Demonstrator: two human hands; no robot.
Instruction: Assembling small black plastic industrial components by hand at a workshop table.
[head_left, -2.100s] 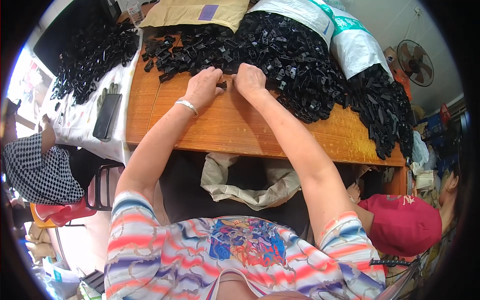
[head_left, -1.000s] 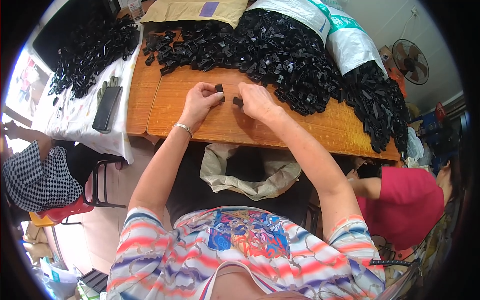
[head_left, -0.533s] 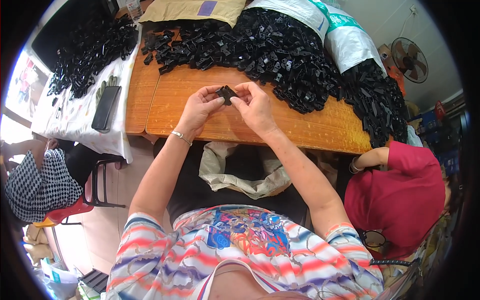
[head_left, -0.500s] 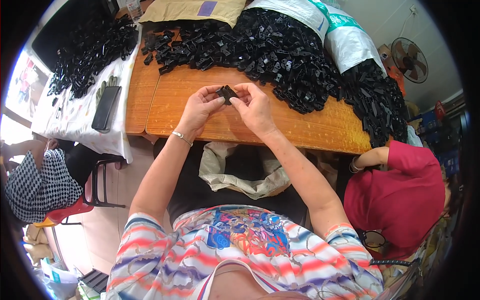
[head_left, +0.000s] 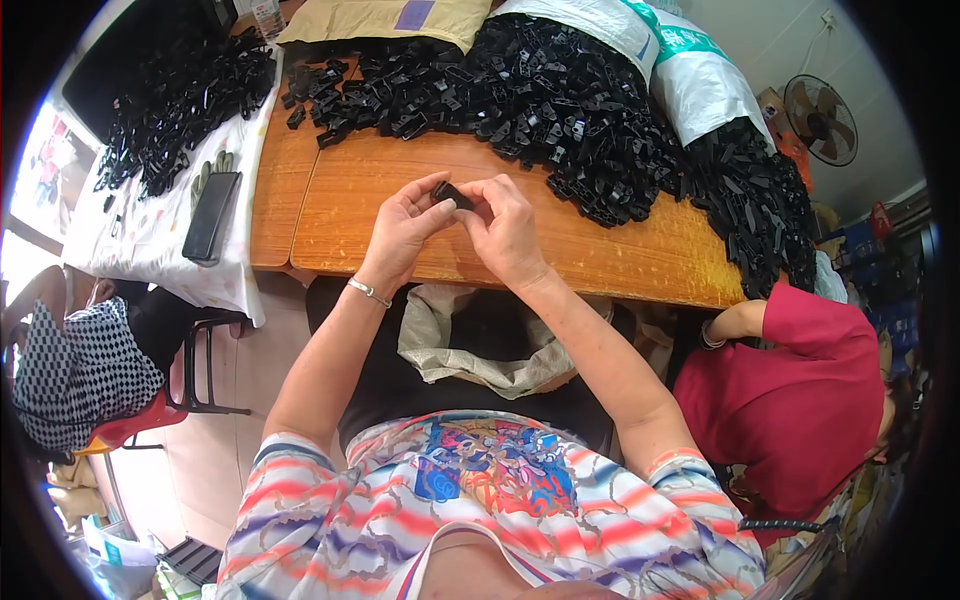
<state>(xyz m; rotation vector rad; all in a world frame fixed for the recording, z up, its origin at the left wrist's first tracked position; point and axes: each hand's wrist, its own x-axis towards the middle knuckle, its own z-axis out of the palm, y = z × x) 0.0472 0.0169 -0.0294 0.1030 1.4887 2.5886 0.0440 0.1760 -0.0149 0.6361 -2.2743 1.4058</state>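
Note:
Both hands meet above the near part of the wooden table (head_left: 390,170), holding a small black plastic part (head_left: 452,195) between them. My left hand (head_left: 408,218) pinches its left side with thumb and fingers. The fingers of my right hand (head_left: 503,225) close on its right side and hide much of it. Whether it is one piece or two joined pieces I cannot tell. Beyond my hands lie heaps of similar black plastic parts (head_left: 560,115). Below, in my lap, a pale woven sack (head_left: 425,350) stands with its mouth open; its inside is dark.
A brown paper sack (head_left: 350,25) and white sacks (head_left: 700,95) spill black parts across the table's back. At left, a cloth-covered table (head_left: 150,240) bears another heap and a black case (head_left: 212,215). People sit close on both sides, one in a red shirt (head_left: 790,390). A fan (head_left: 820,120) stands far right.
My right hand has curled further round the black part, and the part has turned between my fingers. The person in red at right has leaned slightly.

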